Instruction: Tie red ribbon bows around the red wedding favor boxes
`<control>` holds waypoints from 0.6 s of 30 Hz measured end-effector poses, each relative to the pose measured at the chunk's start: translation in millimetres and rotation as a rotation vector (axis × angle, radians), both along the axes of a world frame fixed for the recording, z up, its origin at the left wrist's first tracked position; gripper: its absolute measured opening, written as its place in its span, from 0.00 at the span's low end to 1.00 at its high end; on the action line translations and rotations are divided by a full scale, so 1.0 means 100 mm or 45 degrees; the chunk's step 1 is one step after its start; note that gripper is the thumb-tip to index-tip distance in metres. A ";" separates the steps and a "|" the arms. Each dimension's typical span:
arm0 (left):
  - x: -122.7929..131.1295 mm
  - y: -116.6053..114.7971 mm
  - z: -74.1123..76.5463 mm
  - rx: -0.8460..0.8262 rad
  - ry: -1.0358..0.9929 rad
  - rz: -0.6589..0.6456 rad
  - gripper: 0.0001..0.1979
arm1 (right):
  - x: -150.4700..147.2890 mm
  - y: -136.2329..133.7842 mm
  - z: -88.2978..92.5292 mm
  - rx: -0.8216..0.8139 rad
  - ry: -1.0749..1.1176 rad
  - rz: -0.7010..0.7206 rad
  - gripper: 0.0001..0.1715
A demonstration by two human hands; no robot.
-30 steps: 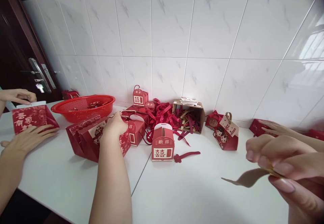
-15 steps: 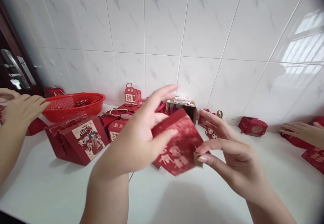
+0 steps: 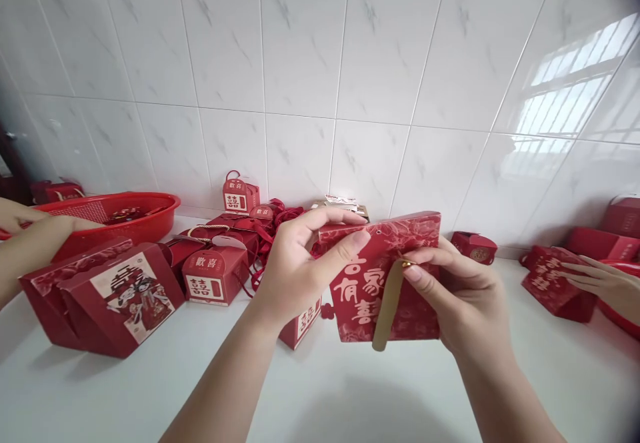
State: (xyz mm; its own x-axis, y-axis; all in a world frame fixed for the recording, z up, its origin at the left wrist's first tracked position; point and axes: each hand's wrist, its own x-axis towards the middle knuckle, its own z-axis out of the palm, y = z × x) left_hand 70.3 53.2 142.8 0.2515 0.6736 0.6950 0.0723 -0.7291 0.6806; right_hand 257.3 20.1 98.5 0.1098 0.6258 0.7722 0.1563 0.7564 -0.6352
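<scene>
My left hand (image 3: 295,263) has left the small boxes (image 3: 215,276) at mid-left and now pinches the top corner of the flat red box (image 3: 360,296), raised at frame centre above the white counter (image 3: 350,396). My right hand (image 3: 460,296) backs it, thumb and forefinger pressing the tan strap (image 3: 386,309) against its front, so strap and box now meet.

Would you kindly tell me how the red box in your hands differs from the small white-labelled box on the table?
The held box looks flat and is gripped above the table by the left hand and right hand; the small box stands assembled, untouched. The held box bears gold characters on red; the small box has red characters on a white label. Both are red.
</scene>
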 end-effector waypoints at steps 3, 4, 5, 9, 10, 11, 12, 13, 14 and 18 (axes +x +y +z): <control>0.11 0.02 -0.05 0.024 -0.137 -0.003 0.06 | 0.02 0.02 -0.01 -0.008 0.053 0.030 0.11; 0.14 0.02 -0.07 0.037 -0.172 0.025 0.06 | 0.03 0.03 -0.01 -0.006 0.061 0.042 0.11; 0.17 0.01 -0.08 0.050 -0.193 0.059 0.06 | 0.04 0.03 0.00 0.008 0.069 0.049 0.11; 0.22 -0.04 -0.09 0.170 -0.120 0.161 0.05 | 0.07 0.01 0.03 0.153 0.049 -0.007 0.14; 0.23 -0.05 -0.09 0.213 -0.087 0.158 0.06 | 0.07 -0.01 0.04 0.187 0.020 -0.038 0.14; 0.24 -0.07 -0.08 0.256 -0.057 0.144 0.06 | 0.08 -0.02 0.05 0.210 -0.017 -0.072 0.15; 0.24 -0.08 -0.09 0.295 -0.034 0.124 0.06 | 0.08 -0.04 0.05 0.219 -0.055 -0.106 0.15; 0.25 -0.10 -0.09 0.328 -0.018 0.106 0.06 | 0.08 -0.05 0.06 0.223 -0.087 -0.137 0.15; 0.26 -0.11 -0.09 0.354 -0.010 0.093 0.06 | 0.07 -0.05 0.06 0.221 -0.108 -0.163 0.16; 0.28 -0.12 -0.12 0.391 -0.030 0.131 0.05 | 0.06 -0.05 0.07 0.202 -0.104 -0.216 0.14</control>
State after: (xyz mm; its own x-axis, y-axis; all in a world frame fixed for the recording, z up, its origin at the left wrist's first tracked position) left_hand 98.5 41.1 131.2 0.1744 0.4529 0.8743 0.1434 -0.8901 0.4325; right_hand 262.9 15.6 105.4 0.1359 0.4737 0.8701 0.3356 0.8043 -0.4903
